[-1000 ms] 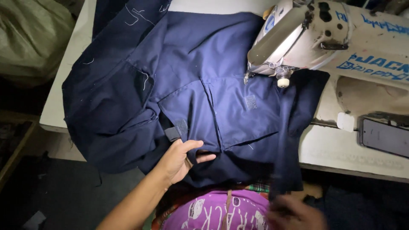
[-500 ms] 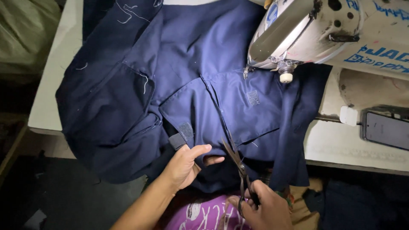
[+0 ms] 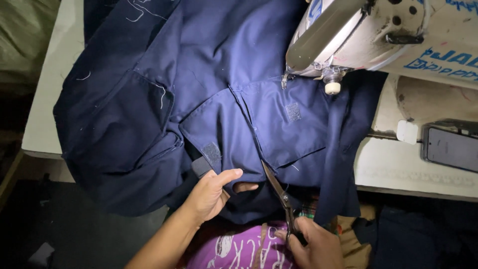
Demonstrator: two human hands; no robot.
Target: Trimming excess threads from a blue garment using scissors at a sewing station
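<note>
The left hand (image 3: 211, 194) is closed on the near hem of a navy garment (image 3: 199, 89), thumb on top and fingers tucked under the cloth, pinching the edge just beside a dark hook-and-loop tab (image 3: 211, 153) that lies directly beyond the knuckles. The right hand (image 3: 313, 244) is wrapped around the handles of a pair of scissors (image 3: 279, 192); the blades point up and away from that hand, slightly parted, and their tips meet the garment's hem to the right of the left thumb, near a seam that runs away from both hands.

Between the two hands the hem hangs off the table's near edge over the person's lap, where purple printed cloth (image 3: 244, 249) shows. Beyond the scissor tips lies a flat pocket panel with a small grey hook-and-loop patch (image 3: 294, 112). Further out from the right hand, the head of a white sewing machine (image 3: 378, 35) hangs over the garment, its needle bar area just past the patch, so room above the cloth is tight there.

To the left of the left hand the garment bulges over the white table (image 3: 50, 99) and drapes past its front edge; a bare strip of tabletop is left along that far side. To the right of the right hand a long navy strip hangs down off the table, and past it on the tabletop lie a small white block (image 3: 407, 132) and a phone (image 3: 450, 148), well apart from both hands.
</note>
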